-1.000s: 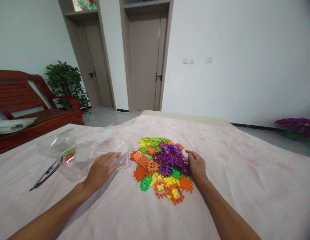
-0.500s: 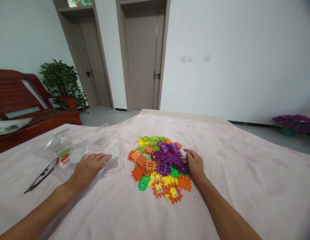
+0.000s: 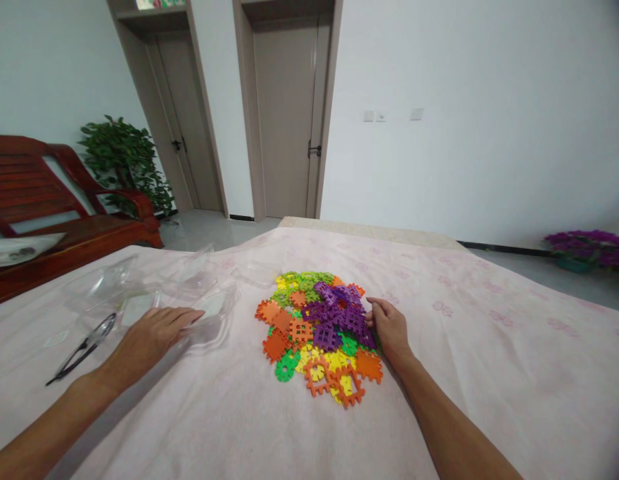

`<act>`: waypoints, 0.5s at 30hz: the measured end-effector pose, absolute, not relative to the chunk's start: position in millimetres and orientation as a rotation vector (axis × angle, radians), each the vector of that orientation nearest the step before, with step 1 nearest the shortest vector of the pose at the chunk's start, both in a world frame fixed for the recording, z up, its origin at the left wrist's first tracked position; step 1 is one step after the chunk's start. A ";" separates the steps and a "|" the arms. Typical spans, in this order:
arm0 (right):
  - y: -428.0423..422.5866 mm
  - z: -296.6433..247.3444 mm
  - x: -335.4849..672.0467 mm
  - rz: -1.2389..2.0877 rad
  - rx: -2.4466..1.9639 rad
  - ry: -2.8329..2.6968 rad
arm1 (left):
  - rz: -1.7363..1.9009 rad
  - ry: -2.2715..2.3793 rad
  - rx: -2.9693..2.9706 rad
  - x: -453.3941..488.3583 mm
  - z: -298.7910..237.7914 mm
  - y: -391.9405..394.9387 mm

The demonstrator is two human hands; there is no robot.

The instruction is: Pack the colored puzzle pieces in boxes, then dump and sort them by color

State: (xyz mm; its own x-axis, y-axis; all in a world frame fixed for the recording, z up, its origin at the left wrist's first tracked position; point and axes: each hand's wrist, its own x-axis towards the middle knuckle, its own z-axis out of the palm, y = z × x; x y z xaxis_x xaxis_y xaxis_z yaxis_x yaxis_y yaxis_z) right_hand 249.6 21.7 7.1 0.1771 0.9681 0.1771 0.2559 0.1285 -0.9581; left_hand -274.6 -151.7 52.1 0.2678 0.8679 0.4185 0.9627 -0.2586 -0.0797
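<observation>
A heap of plastic building pieces, orange, yellow, green and purple, lies in the middle of the bed-like surface, with purple square pieces (image 3: 329, 337) on top. My right hand (image 3: 389, 327) rests at the heap's right edge, its fingers loosely curled beside the purple pieces; nothing shows in them. Left of the heap, my left hand (image 3: 162, 327) is on a clear plastic box (image 3: 216, 327), fingers together over its near side and thumb hidden. More clear plastic boxes (image 3: 102, 280) stand behind that hand.
Black-framed glasses (image 3: 86, 347) lie left of my left hand on the pink flowered cloth (image 3: 489, 373). Beyond the cloth are a red wooden bench (image 3: 64, 233), a leafy plant (image 3: 122, 160), two doors and a pot of purple flowers (image 3: 584, 247).
My left hand has moved left, and the clear boxes near it have shifted left too. The red piece seen by the boxes is now out of sight. My right hand stays put.
</observation>
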 end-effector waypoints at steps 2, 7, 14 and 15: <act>21.9 6.4 249.9 0.824 -1.347 -1.302 | -0.446 -1.671 -2.228 -276.5 53.2 -152.6; 24.1 2.4 252.2 0.827 -1.335 -1.301 | -0.527 -1.559 -2.211 -265.1 69.5 -160.5; 23.4 3.6 251.6 0.818 -1.341 -1.318 | -0.869 -1.326 -2.302 -167.8 76.7 -201.3; 22.9 4.3 251.2 0.819 -1.341 -1.322 | -0.884 -1.320 -2.405 -149.4 72.3 -202.4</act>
